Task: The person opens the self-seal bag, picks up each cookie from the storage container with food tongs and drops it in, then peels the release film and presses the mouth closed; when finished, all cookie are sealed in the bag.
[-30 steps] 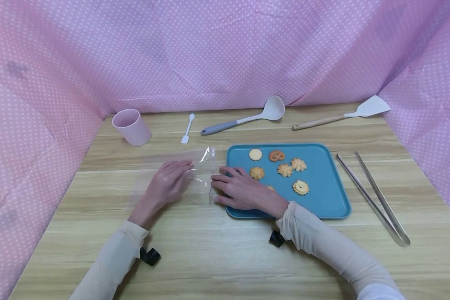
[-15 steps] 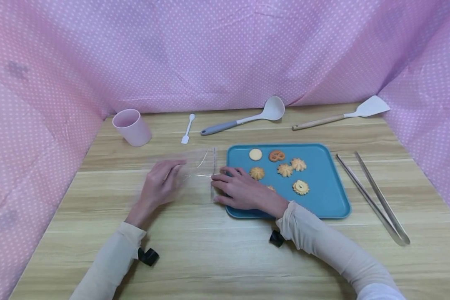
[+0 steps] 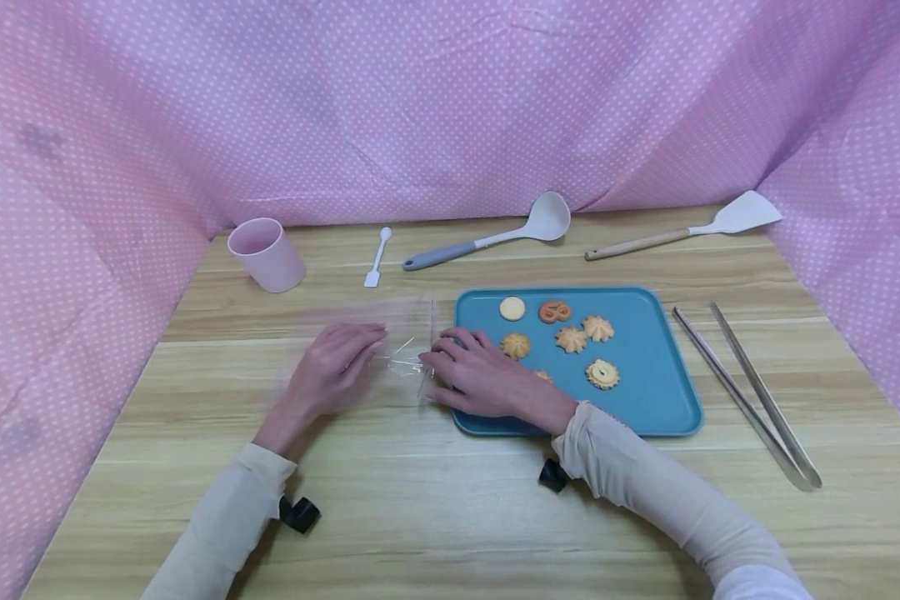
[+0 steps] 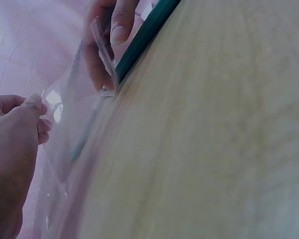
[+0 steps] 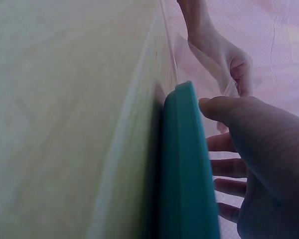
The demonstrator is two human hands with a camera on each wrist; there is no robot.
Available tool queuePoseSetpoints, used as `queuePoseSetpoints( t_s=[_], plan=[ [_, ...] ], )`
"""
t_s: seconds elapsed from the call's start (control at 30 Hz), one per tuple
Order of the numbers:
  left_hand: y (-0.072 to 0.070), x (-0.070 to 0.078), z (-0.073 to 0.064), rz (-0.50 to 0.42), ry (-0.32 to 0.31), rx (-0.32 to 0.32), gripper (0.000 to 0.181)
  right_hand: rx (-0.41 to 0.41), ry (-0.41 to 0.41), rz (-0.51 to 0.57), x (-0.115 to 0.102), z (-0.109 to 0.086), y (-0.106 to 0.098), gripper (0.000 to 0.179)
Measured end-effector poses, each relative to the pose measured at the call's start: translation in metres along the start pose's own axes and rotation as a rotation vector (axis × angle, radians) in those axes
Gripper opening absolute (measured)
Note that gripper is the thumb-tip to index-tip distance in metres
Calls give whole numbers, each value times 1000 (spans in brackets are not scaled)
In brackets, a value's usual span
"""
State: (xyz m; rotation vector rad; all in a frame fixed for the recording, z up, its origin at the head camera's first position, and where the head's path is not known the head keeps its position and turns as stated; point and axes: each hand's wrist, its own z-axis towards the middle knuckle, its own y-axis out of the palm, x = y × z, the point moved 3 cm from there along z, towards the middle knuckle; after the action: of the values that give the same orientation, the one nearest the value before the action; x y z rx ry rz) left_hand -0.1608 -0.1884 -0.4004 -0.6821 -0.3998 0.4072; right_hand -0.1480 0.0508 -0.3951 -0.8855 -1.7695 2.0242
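Note:
A clear plastic bag (image 3: 405, 337) lies left of the blue tray, its mouth edge towards the tray. My left hand (image 3: 333, 371) pinches the film between thumb and fingertips; in the left wrist view the left hand (image 4: 12, 149) holds it raised off the wood. My right hand (image 3: 483, 379) lies over the tray's left rim, fingertips touching the bag's mouth. In the right wrist view the right hand's (image 5: 274, 154) thumb stands apart from its loosely bent fingers. The blue tray (image 3: 645, 367) bears several cookies (image 3: 572, 339), one partly hidden under the right wrist.
At the back stand a pink cup (image 3: 267, 257), a small white spatula-ended spoon (image 3: 377, 258), a ladle (image 3: 487, 237) and a wooden-handled turner (image 3: 682, 233). Metal tongs (image 3: 750, 396) lie right of the tray. Pink dotted cloth (image 3: 450, 108) rises behind the wooden table (image 3: 435, 517).
My left hand drew back left with the film, then came forward right again. The bag's mouth edge shifted slightly. The right hand and tray stayed almost still.

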Motion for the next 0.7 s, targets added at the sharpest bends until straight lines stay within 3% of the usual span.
queuePoseSetpoints(
  t_s=[0.47,0.7],
  plan=[
    [5,0,-1,36,-48,-88,28,83,6,-14,5,-14,-9,48],
    [6,-2,-3,34,1,-59,20,119,45,21,13,-31,-15,48]
  ],
)
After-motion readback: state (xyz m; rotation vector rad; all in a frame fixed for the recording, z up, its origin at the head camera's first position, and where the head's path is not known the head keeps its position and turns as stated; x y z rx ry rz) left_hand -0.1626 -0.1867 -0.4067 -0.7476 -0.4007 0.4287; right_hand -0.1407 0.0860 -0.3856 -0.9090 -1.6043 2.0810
